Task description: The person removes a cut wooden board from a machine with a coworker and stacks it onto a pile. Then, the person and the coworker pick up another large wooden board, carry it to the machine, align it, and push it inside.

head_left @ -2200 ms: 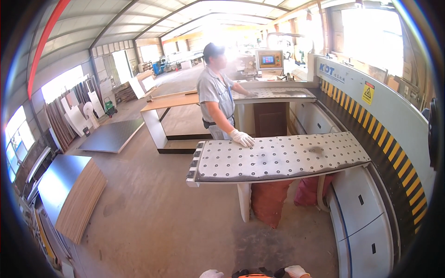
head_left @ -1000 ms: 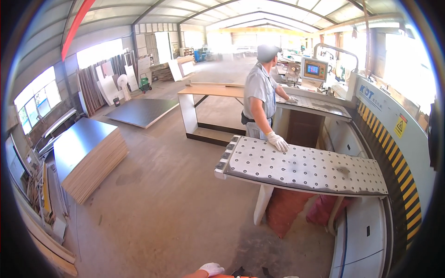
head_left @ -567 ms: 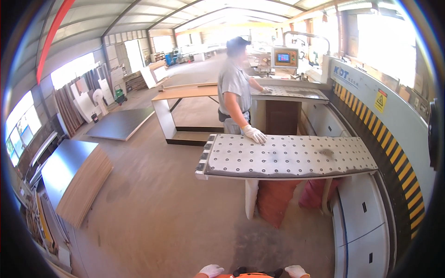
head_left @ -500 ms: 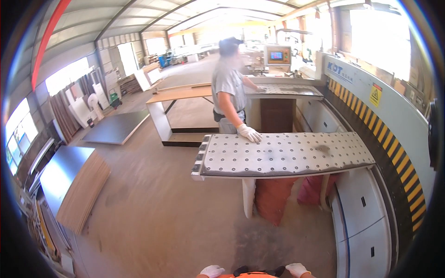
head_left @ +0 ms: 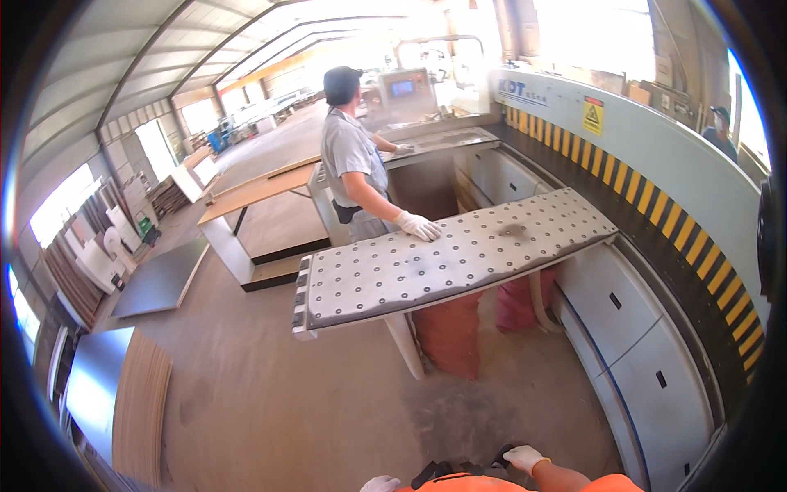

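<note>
My right hand [head_left: 525, 458], in a white glove, hangs low at the bottom edge in front of my orange top [head_left: 471, 482]. Its fingers look loosely stretched, and nothing shows in them. A dark shape [head_left: 502, 456] lies right beside its fingertips, perhaps a shoe. My left hand [head_left: 380, 485], also white-gloved, is mostly cut off by the lower edge, so its fingers are hidden. Both hands are well apart from the pale, stud-dotted machine table [head_left: 369, 283] ahead. Across that table a co-worker [head_left: 354, 156] in grey rests one gloved hand [head_left: 418, 225] on it.
A long machine beam [head_left: 639, 123] with yellow-black stripes runs along the right above grey cabinets [head_left: 656, 369]. Red sacks [head_left: 449, 334] stand under the table. Stacked boards [head_left: 141, 410] and a dark panel [head_left: 161, 279] lie left. Another person [head_left: 720, 135] stands behind the beam.
My view has turned right, so the table and co-worker sit further left. My right hand shows more of its forearm; my left hand has dropped lower in view. The co-worker's hand stays on the table.
</note>
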### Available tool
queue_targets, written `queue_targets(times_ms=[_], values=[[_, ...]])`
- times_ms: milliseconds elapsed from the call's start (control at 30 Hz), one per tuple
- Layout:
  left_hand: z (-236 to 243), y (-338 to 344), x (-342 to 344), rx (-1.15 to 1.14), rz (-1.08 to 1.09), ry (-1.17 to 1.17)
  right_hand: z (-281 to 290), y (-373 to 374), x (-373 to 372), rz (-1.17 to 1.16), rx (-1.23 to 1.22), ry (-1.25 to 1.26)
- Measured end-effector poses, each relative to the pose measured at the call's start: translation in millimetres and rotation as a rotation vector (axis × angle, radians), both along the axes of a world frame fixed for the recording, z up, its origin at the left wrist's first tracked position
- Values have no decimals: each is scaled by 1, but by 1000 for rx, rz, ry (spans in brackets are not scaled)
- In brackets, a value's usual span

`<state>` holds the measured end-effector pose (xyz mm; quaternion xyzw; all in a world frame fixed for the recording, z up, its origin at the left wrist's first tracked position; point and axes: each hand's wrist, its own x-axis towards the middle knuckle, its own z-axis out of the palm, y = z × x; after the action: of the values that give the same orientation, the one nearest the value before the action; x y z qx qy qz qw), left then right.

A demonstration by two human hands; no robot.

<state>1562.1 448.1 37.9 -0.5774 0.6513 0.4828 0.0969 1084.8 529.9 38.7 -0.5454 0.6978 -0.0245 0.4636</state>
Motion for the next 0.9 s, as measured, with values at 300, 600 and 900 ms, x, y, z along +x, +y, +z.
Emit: queue_targets(times_ms=[300, 600, 900], values=[[2, -14, -23, -1, -120, -40, -70, 39, -18, 289, -211, 79], [-38, -17, -6, -134, -205, 59, 42, 23, 5, -58, 145, -15], [-46, -5, 10, -35, -43, 103, -19, 18, -8, -160, 104, 4]])
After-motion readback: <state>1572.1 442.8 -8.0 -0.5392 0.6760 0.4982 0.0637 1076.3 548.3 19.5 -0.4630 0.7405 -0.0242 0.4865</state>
